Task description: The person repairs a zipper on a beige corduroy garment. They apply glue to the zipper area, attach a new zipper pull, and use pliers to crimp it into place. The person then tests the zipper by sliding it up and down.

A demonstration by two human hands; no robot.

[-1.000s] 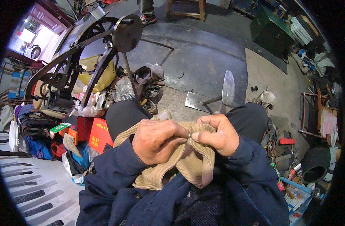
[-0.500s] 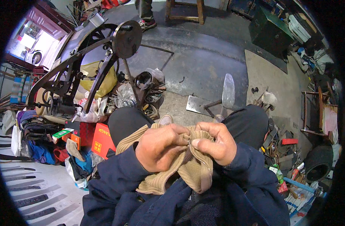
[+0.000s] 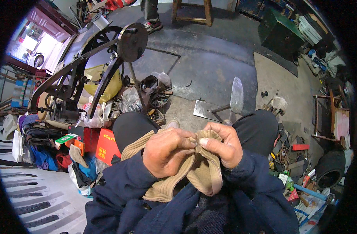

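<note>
In my lap lies a tan ribbed knit garment (image 3: 200, 175) with a metal zip along its edges. My left hand (image 3: 166, 152) is closed, its thumb and fingers pinching near the top end of the zip. Opposite it, my right hand (image 3: 221, 144) grips the garment's ribbed edge, with the thumb pressed just beside the zip. The small parts between my fingertips are partly hidden. The cloth hangs in folds below both hands, over my dark jacket and between my knees.
A black cast-iron machine (image 3: 77, 82) stands front-left, beside bags and boxes (image 3: 104, 148). Ahead are a metal shoe last (image 3: 236, 93), a wooden stool (image 3: 192, 21) and a standing person's leg (image 3: 151, 19). A green chest (image 3: 280, 33), tools and a black tire (image 3: 328, 171) lie to the right.
The whole view has shifted slightly downward since a second ago. Both hands keep their grip on the garment, with only small shifts of fingers and cloth at the zip.
</note>
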